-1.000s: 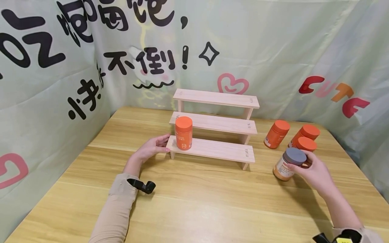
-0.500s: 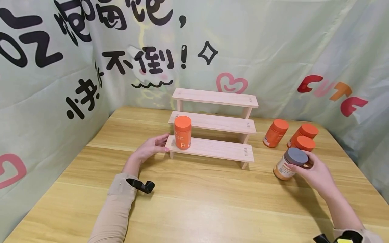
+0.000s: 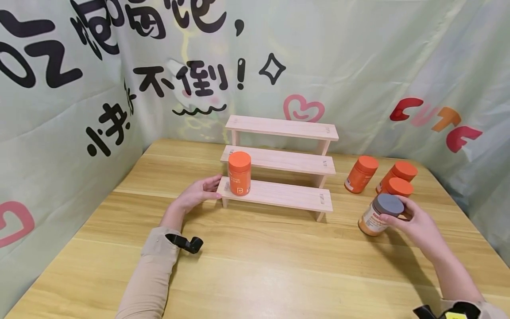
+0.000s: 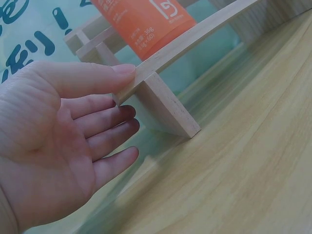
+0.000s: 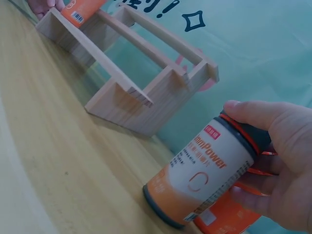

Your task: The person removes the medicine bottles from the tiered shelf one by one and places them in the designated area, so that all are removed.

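My left hand [image 3: 199,193] is at the left end of a pale wooden three-step display stand [image 3: 279,193]. Its thumb touches the corner of the lowest step, while the other fingers extend loosely beside and below that end. On this step, near the hand, an orange supplement bottle [image 3: 240,175] stands upright. To the right of the stand, my right hand [image 3: 416,223] grips a grey-lidded supplement bottle [image 3: 374,219] around its lid and upper side. Its white and orange label [image 5: 202,168] shows in the right wrist view. Whether its base touches the table is unclear.
Behind the gripped bottle are several orange bottles: one apart [image 3: 361,175], one at the back right [image 3: 402,171] and one partly hidden [image 3: 399,188]. The wooden table [image 3: 255,266] runs back to a printed cloth backdrop [image 3: 350,66].
The right wrist has shifted very slightly to the right, with the grey-lidded bottle almost in place. The left hand still rests at the stand's end.
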Motion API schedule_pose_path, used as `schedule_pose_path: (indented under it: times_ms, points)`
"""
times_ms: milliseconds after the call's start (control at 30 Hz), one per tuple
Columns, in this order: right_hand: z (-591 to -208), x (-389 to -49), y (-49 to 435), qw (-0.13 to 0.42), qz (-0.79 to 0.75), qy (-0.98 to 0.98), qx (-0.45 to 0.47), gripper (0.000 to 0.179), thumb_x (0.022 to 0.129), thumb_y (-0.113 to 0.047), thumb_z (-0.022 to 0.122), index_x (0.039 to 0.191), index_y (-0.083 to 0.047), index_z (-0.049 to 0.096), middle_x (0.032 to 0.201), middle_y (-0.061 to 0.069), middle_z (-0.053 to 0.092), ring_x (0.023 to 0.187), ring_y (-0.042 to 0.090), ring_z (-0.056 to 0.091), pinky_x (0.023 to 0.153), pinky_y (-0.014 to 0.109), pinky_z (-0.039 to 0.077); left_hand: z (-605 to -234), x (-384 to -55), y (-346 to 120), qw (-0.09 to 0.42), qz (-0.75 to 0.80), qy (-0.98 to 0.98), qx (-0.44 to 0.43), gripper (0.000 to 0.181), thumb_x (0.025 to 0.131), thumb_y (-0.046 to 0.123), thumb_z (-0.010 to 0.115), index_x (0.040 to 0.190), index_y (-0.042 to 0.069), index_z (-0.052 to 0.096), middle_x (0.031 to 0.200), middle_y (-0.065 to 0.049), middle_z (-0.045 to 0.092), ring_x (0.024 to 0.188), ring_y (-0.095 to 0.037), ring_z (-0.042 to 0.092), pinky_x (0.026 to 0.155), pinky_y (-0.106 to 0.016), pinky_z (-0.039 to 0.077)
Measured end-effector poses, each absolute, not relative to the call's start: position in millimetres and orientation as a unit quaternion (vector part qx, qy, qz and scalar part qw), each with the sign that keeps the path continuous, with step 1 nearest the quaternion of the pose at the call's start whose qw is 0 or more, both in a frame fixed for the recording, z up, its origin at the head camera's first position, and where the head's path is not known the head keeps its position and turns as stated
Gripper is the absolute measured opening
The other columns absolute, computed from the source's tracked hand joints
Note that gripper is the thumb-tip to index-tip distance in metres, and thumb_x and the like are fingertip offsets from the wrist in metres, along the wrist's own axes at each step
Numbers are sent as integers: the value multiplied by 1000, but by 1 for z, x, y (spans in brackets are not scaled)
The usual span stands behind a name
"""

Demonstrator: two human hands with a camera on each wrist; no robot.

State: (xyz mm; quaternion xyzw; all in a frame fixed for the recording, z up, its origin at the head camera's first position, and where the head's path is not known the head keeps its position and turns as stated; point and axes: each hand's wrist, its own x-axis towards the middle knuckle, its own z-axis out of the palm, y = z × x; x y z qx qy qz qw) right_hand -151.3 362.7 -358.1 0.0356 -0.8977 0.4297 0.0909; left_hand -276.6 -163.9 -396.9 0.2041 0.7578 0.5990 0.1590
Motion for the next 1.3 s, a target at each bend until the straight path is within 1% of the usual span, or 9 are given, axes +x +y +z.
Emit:
schedule_pose_path:
  times_ms: [167, 367, 600, 667, 800, 900, 1033, 1267, 1300]
  points:
    - [-350, -154, 364, 97, 430, -897, 39, 57, 87, -14, 64, 133, 5, 36, 104, -29, 44, 91, -16, 45, 69, 4, 40, -398, -277, -164, 163, 603, 754, 203, 75, 84, 6, 63, 144, -5, 19, 149, -22, 21, 135, -37, 24, 110, -45, 22]
    - [-332, -157, 362, 101, 425, -899, 36, 54, 88, -19, 64, 135, -5, 41, 108, -25, 49, 93, -13, 46, 69, 4, 41, -397, -277, -164, 167, 607, 750, 205, 76, 84, 5, 63, 144, -6, 19, 149, -23, 21, 134, -38, 24, 110, -45, 21]
    - [-308, -168, 349, 109, 396, -912, 20, 62, 87, -28, 65, 137, -3, 38, 112, -16, 50, 94, -10, 47, 69, 3, 40, -396, -279, -164, 164, 606, 749, 209, 75, 84, 5, 63, 144, -7, 18, 148, -24, 20, 134, -38, 24, 110, -46, 21]
    - [-300, -173, 342, 106, 391, -914, 27, 65, 87, -29, 64, 139, -2, 35, 115, -12, 50, 93, -10, 47, 69, 4, 40, -396, -279, -164, 165, 607, 749, 209, 75, 84, 5, 63, 144, -7, 18, 149, -24, 20, 135, -38, 23, 110, -45, 21]
    - [-290, -182, 321, 102, 395, -911, 58, 62, 88, -27, 64, 138, -2, 37, 121, 5, 52, 96, -8, 48, 74, 2, 40, -397, -279, -164, 170, 608, 748, 206, 76, 84, 5, 63, 144, -7, 17, 149, -24, 19, 135, -37, 23, 110, -44, 21]
    - [-285, -189, 304, 97, 398, -908, 83, 59, 88, -25, 64, 137, -5, 39, 125, 14, 50, 100, -4, 49, 77, 3, 40, -397, -278, -164, 171, 606, 749, 208, 76, 85, 5, 62, 144, -8, 17, 149, -24, 19, 135, -38, 23, 110, -45, 21]
    - [-279, -197, 283, 76, 414, -900, 110, 61, 88, -26, 64, 140, -6, 37, 130, 16, 49, 104, 0, 50, 77, 6, 42, -396, -276, -163, 173, 608, 746, 210, 76, 85, 4, 62, 144, -8, 16, 148, -26, 19, 134, -39, 23, 110, -45, 21]
    - [-275, -213, 247, 45, 467, -872, 137, 60, 88, -21, 64, 140, -6, 37, 131, 16, 50, 113, 30, 52, 79, 12, 47, -395, -277, -163, 173, 611, 745, 207, 77, 84, 4, 62, 144, -8, 15, 148, -25, 18, 135, -39, 22, 110, -45, 20]
    - [-276, -215, 242, 42, 473, -868, 144, 60, 88, -22, 64, 140, -6, 37, 131, 17, 50, 113, 31, 52, 80, 12, 46, -395, -277, -164, 172, 609, 746, 209, 77, 84, 4, 62, 144, -9, 15, 148, -26, 18, 135, -39, 22, 110, -45, 20]
